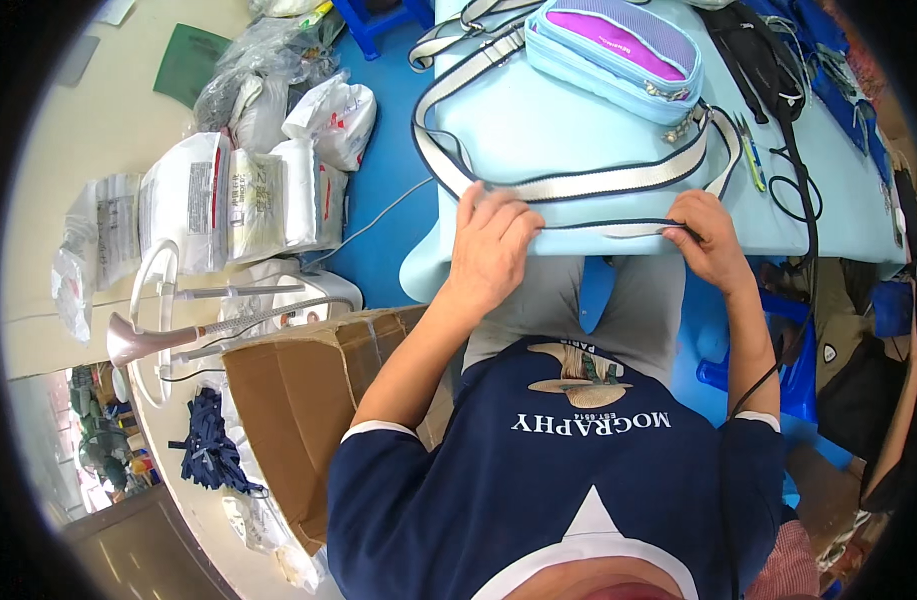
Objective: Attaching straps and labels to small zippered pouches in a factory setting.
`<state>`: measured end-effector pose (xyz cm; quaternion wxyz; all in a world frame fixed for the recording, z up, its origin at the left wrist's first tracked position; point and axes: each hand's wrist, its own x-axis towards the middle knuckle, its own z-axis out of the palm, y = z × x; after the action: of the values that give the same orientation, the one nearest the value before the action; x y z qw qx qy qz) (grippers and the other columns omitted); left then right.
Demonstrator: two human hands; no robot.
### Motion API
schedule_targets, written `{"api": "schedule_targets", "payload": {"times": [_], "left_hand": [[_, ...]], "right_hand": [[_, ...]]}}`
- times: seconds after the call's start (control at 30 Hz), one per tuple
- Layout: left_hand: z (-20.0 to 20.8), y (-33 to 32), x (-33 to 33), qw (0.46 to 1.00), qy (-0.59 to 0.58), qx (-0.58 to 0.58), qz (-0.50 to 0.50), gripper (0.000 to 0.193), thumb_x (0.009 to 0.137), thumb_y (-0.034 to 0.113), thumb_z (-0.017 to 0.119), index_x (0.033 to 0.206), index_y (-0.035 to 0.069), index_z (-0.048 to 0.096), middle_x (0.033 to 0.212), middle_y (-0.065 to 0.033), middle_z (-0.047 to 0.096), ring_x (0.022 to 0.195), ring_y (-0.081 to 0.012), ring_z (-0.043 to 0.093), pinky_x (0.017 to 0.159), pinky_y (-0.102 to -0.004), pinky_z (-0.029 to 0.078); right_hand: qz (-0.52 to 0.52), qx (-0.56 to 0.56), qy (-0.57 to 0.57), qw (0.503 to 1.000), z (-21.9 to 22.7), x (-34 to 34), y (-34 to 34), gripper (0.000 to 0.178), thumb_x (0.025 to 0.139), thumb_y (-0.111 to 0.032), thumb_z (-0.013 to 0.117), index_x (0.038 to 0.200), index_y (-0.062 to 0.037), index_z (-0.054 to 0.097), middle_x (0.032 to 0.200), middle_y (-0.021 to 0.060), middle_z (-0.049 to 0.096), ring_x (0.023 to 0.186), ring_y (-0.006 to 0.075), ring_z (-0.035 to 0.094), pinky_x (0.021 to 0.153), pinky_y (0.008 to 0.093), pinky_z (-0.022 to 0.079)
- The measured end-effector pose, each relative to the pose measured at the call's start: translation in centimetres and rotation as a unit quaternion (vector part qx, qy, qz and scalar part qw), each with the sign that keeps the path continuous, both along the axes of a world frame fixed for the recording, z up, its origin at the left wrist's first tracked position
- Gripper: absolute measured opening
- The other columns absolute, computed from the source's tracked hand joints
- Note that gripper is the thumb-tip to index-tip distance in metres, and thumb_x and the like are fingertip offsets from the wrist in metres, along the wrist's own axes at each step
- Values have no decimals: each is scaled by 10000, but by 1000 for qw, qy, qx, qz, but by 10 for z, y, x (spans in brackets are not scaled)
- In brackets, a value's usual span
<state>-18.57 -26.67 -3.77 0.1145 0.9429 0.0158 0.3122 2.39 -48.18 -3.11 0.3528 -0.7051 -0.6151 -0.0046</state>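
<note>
A small light-blue and purple pouch bag (619,50) lies on the pale blue table (539,120). Its long cream strap with dark edges (579,185) loops across the table toward me. My left hand (491,240) pinches the strap at the table's near edge. My right hand (707,235) grips the same strap further right, and a stretch of it runs taut between both hands.
Small snips (751,150) and black cords (789,110) lie at the table's right. On the left are an open cardboard box (299,400), white plastic bags (239,195), a garment steamer head (154,338) and a bundle of dark blue straps (211,450). Blue floor (389,190) lies below.
</note>
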Motion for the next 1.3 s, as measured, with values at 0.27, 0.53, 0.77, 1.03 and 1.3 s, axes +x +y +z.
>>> {"api": "schedule_targets", "payload": {"times": [0.27, 0.53, 0.77, 1.03, 1.3], "left_hand": [[31, 18, 6, 992, 62, -79, -76, 181, 722, 144, 693, 873, 77, 619, 690, -40, 587, 655, -230, 571, 608, -330, 444], [28, -8, 13, 981, 183, 60, -37, 308, 759, 210, 657, 1014, 50, 593, 917, -86, 555, 862, -239, 523, 823, -419, 365], [35, 11, 3, 984, 129, 19, -121, 169, 763, 194, 652, 811, 40, 602, 758, -75, 565, 730, -246, 543, 703, -350, 407], [61, 5, -4, 963, 232, -67, -120, 192, 789, 185, 641, 719, 36, 541, 648, -118, 551, 591, -317, 557, 541, -387, 440], [72, 33, -43, 962, 229, -44, -141, 268, 782, 200, 651, 623, 58, 489, 573, -89, 486, 546, -288, 519, 529, -370, 410]], "right_hand": [[-71, -55, 12, 996, 3, 15, -10, 127, 736, -73, 645, 814, -11, 566, 795, 114, 552, 807, 296, 528, 744, 371, 409], [52, 11, 4, 999, 2, 3, 27, 149, 729, -93, 668, 864, -56, 616, 902, 88, 609, 941, 269, 565, 818, 375, 431], [-359, 21, -26, 933, 23, 105, 51, 396, 809, -364, 604, 1004, -20, 635, 1004, 155, 624, 972, 302, 582, 824, 375, 452], [-448, -245, 176, 842, 42, 140, 121, 647, 664, -502, 690, 1073, -5, 616, 1080, 152, 632, 1019, 300, 600, 862, 384, 466], [-559, -126, 183, 799, 18, 169, 111, 655, 668, -427, 730, 1119, 4, 530, 1111, 174, 611, 1053, 294, 587, 871, 371, 465]]}}
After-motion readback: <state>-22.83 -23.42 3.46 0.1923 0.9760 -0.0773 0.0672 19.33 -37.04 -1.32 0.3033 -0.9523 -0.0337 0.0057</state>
